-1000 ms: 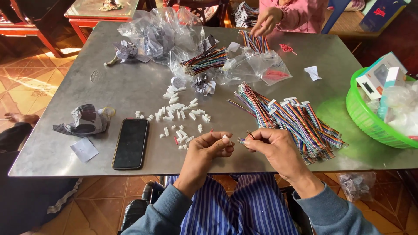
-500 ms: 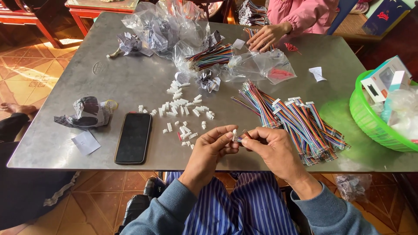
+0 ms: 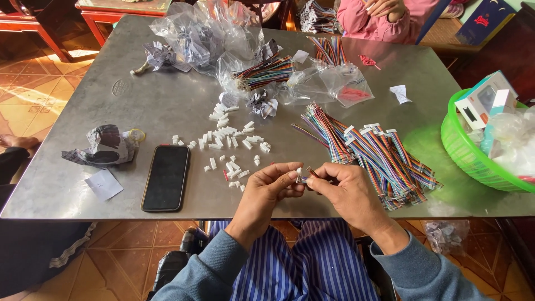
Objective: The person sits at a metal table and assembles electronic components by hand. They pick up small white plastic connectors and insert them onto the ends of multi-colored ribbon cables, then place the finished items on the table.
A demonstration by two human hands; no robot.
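Pinched between thumb and forefinger, a small white connector housing (image 3: 299,174) sits at the tips of the left hand (image 3: 267,189), while the right hand (image 3: 348,192) closes its fingers narrowly on the end of a thin wire (image 3: 313,174) that meets the housing. Both hands hover just over the near edge of the grey metal table (image 3: 139,106), about midway along it. The housing's long axis seems to run roughly upright, though it is too small to be sure; the wire slants away toward the right hand.

Loose white housings (image 3: 228,139) lie scattered from the table's middle toward the near edge, just beyond the left hand. Bundles of rainbow-coloured wires (image 3: 379,159) fan out just right of the right hand, reaching toward the right edge. A black phone (image 3: 166,177) lies flat near the near edge, left of the hands, with a white paper slip (image 3: 103,184) and a crumpled dark wrapper (image 3: 100,147) further toward the near left corner.

Clear plastic bags (image 3: 206,33) crowd the far edge; one bag (image 3: 334,83) holds a red label. A small white paper tag (image 3: 400,93) lies toward the far right. A green basket (image 3: 473,150) at the right edge holds a white box (image 3: 482,100) with teal and red sides. Bare tabletop stays open along the left side between the wrapper and the far bags.

A second person's hand (image 3: 384,8), in a pink sleeve, rests beyond the far edge.
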